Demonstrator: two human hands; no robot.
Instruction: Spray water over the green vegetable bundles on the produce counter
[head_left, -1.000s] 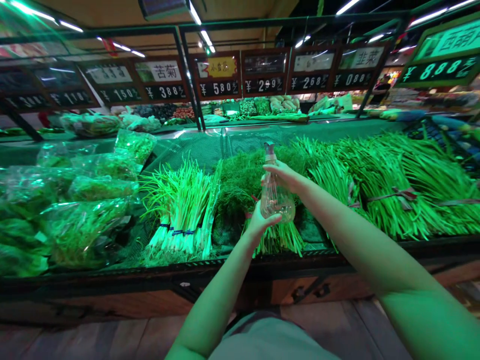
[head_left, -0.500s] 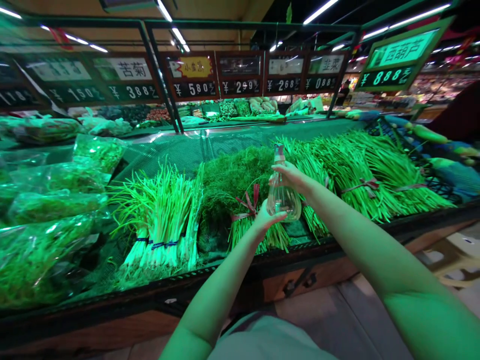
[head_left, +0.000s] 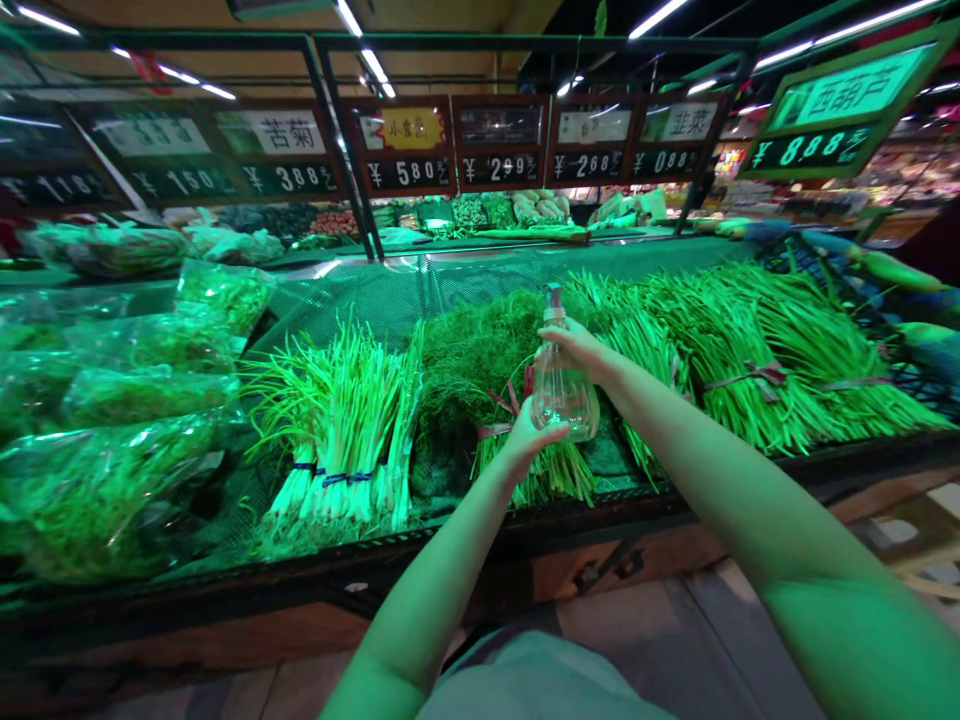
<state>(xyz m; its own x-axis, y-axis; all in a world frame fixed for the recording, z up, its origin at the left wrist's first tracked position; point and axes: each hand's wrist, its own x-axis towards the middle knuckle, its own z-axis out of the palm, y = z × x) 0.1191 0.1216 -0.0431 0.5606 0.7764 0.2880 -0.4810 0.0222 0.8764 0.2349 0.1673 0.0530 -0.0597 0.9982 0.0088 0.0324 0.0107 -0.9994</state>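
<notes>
A clear spray bottle [head_left: 568, 395] with a pear-shaped body is held upright over the vegetable display, some liquid visible low in it. My right hand [head_left: 579, 348] wraps round its neck, just under the spray head [head_left: 553, 298]. Below, my left hand [head_left: 538, 428] grips the base from the left side, thumb across the front. Behind the bottle lie feathery dark-green herbs [head_left: 472, 350], their stems tied with a reddish band. Tied bundles of long thin greens [head_left: 720, 350] lie to the right of the bottle. White-stemmed scallion-like bunches [head_left: 349, 410] with blue bands stand to the left.
Plastic-bagged greens [head_left: 112, 470] fill the display's left side. A dark front ledge [head_left: 315, 560] runs along the stand. Price signs [head_left: 409, 150] hang from a frame above, and one larger sign [head_left: 840, 105] juts out at right. Wrapped gourds [head_left: 900, 270] lie at far right.
The display and signs have shifted slightly to the right in view as the head turned a little left. Both hands keep their hold on the spray bottle.
</notes>
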